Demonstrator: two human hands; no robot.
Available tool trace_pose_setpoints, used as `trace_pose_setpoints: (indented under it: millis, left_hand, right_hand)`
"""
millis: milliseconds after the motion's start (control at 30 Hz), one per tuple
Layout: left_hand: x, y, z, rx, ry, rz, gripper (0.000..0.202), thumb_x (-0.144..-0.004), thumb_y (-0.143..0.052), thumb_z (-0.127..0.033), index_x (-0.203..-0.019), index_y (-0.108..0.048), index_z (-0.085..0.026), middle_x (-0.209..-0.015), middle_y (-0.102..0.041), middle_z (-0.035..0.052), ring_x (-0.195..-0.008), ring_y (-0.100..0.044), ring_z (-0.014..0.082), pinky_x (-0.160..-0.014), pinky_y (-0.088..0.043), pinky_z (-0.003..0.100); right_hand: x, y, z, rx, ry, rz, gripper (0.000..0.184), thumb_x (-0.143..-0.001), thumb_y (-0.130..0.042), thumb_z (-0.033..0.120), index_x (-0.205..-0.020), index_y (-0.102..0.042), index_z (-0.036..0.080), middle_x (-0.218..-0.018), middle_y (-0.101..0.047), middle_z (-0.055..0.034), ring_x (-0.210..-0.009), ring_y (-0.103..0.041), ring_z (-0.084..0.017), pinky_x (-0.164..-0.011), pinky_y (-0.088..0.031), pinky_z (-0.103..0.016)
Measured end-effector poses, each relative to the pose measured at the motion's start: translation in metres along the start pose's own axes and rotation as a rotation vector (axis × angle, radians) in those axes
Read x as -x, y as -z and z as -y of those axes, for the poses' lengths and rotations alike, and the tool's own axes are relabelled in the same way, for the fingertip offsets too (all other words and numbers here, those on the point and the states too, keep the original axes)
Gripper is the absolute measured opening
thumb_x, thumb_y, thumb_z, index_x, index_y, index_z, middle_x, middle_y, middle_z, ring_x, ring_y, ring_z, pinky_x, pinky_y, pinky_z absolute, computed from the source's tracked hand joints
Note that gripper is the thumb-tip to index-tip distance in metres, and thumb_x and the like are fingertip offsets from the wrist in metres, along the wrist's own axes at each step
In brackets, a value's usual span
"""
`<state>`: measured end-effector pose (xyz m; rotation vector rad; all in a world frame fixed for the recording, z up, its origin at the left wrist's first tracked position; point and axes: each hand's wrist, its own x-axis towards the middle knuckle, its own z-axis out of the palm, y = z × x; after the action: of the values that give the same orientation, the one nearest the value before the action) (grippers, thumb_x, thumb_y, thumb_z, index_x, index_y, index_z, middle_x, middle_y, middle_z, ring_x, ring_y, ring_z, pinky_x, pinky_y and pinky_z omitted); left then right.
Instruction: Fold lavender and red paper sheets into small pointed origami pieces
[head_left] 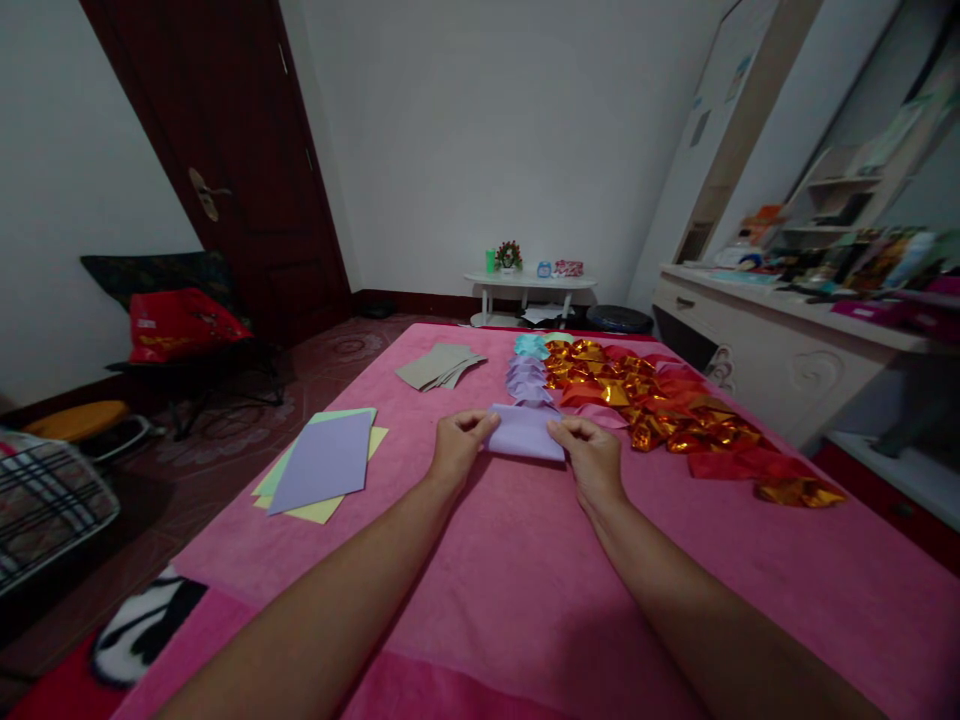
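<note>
"Checking hand state first: what does each hand hold?"

"Left hand [463,438]: thumb and fingers pinched on the left end of the lilac paper [526,432]. Right hand [592,452]: pinched on the right end of the same piece. Both hands are engaged; neither is free"

"Where does the lilac paper lie, and how is its long axis set?"

"Directly between the two hands, above or on the pink cloth [510,570]; contact with the cloth cannot be confirmed. Long axis: side to side, from hand to hand, the right end slightly closer to the person. The gripped ends are the short ends. It appears folded; the number of layers cannot be read from this angle"

"Which hand is nearer to it?"

"Neither: each touches its own end"

"Specify the adjacent items"

"Just beyond the far long edge: a row of gathered lilac pieces [529,378], running away from the person. Right of that row, nearer to the right hand: shiny gold pieces [643,432] and red pieces [721,466]. Beyond the left hand, to its left: fanned grey sheets [439,367]. Well to the left of the left hand: stacked flat sheets [324,460], lilac uppermost, with green and yellow showing beneath"
</note>
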<state>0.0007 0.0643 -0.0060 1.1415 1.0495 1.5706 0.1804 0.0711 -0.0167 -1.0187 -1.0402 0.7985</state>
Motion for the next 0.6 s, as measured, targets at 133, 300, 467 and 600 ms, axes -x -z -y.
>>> trace_pose_setpoints:
  millis: [133,300,467,600]
  left_hand:
    - [-0.0001,-0.0002,0.0013,-0.001,0.003,0.009,0.026,-0.058,-0.078,-0.035,-0.060,-0.069,-0.011,-0.054,-0.058,-0.0007,-0.051,-0.045,0.0079,-0.049,-0.031,0.020]
    - [-0.0009,-0.0003,0.0025,-0.006,0.011,0.014,0.025,-0.056,-0.080,-0.033,-0.058,-0.068,-0.011,-0.054,-0.059,-0.0002,-0.050,-0.046,0.0076,-0.049,-0.032,0.020]
    - [0.0004,-0.0010,0.0005,-0.013,0.022,0.017,0.028,-0.053,-0.081,-0.035,-0.059,-0.069,-0.011,-0.054,-0.061,0.0008,-0.050,-0.048,0.0083,-0.050,-0.034,0.021]
    - [0.0018,-0.0017,-0.0013,-0.023,0.034,0.012,0.032,-0.054,-0.081,-0.039,-0.060,-0.070,-0.011,-0.054,-0.061,0.0015,-0.050,-0.048,0.0089,-0.049,-0.035,0.021]
  right_hand:
    - [-0.0012,0.0016,-0.0028,0.000,-0.016,-0.018,0.023,-0.058,-0.078,0.036,-0.064,-0.068,0.016,-0.058,-0.056,0.0032,-0.055,-0.044,-0.011,-0.052,-0.033,-0.024]
    - [-0.0019,0.0018,-0.0029,-0.011,-0.037,-0.040,0.026,-0.056,-0.079,0.037,-0.067,-0.068,0.016,-0.059,-0.057,0.0029,-0.055,-0.046,-0.011,-0.052,-0.035,-0.025]
    - [-0.0017,0.0009,-0.0013,-0.047,-0.059,-0.062,0.027,-0.052,-0.081,0.038,-0.063,-0.066,0.018,-0.058,-0.059,0.0031,-0.054,-0.048,-0.012,-0.052,-0.037,-0.026]
    - [-0.0025,0.0019,-0.0020,-0.070,-0.078,-0.078,0.027,-0.050,-0.082,0.037,-0.062,-0.066,0.018,-0.060,-0.061,0.0023,-0.056,-0.051,-0.013,-0.054,-0.040,-0.027]
